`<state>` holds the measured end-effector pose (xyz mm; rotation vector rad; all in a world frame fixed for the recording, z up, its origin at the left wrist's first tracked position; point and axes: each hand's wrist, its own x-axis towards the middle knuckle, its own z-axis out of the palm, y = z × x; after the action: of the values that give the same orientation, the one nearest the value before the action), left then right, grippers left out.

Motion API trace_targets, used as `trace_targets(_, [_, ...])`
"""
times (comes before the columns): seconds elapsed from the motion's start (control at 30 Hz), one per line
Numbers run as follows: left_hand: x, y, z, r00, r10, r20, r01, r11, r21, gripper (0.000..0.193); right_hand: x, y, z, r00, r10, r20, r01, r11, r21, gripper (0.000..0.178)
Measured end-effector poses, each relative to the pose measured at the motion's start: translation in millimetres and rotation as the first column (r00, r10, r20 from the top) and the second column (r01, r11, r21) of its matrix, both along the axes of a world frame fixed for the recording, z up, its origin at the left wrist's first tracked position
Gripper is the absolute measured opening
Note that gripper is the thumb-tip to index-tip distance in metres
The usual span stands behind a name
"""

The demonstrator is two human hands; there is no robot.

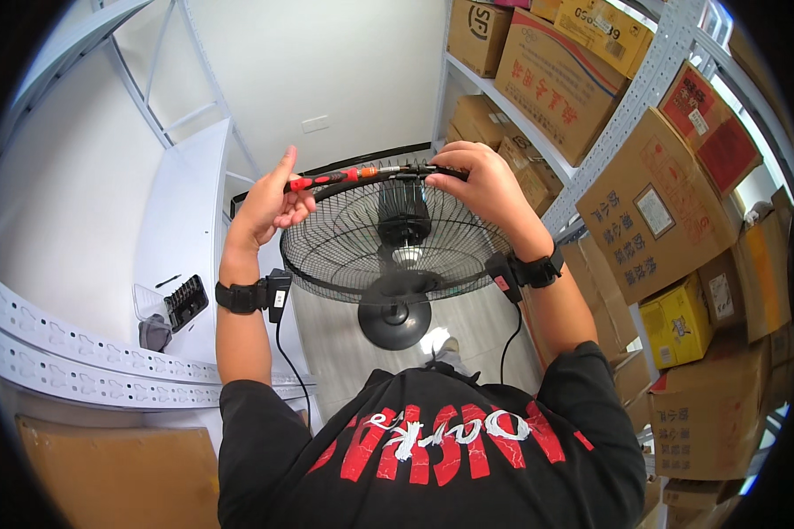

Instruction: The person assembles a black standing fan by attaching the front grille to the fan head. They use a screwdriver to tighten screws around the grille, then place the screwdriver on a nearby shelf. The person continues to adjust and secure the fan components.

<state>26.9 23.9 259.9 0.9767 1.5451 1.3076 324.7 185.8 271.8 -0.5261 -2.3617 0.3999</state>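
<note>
A black standing fan [463, 234] with a wire guard stands in front of me, its round base [395, 331] on the floor. My left hand [260, 207] is at the left of the guard's top rim, thumb raised and fingers curled round the handle end of a red and black screwdriver [326, 180]. The screwdriver lies level along the rim, its shaft pointing right to a small dark clip there. My right hand [490, 181] pinches the rim beside that clip; its fingers partly hide the spot. Each wrist wears a black strap with a cabled box.
On the white shelf [185, 194] at the left lies an open case of screwdriver bits [186, 302] beside a small grey item. Metal racking on the right is stacked with cardboard boxes [657, 207] and a yellow box [677, 323]. Another carton [119, 472] sits at lower left.
</note>
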Motion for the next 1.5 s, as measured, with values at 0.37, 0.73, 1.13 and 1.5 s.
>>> trace_targets(0.37, [-6.2,4.7,-9.5,0.991,-0.094,-0.097,0.118,0.95,0.29,0.03,1.0,3.4,-3.5,1.0,-0.01,-0.012,0.01,1.0,0.013,0.032])
trace_targets(0.73, [-7.2,7.4,-18.9,0.953,0.031,-0.3,0.109,0.892,0.438,0.015,1.7,6.4,-3.2,1.0,-0.007,0.016,0.008,0.999,-0.042,0.032])
trace_targets(1.13, [-2.6,-0.9,4.5,0.995,-0.058,0.075,0.058,0.998,0.009,0.053,1.7,7.1,-3.9,1.0,-0.005,0.009,0.005,1.0,-0.023,0.033])
trace_targets(1.5, [-2.0,8.1,-10.7,0.992,-0.128,-0.002,0.121,0.932,0.341,0.016,3.2,4.8,-5.4,1.0,0.006,-0.019,-0.005,0.999,0.047,0.03])
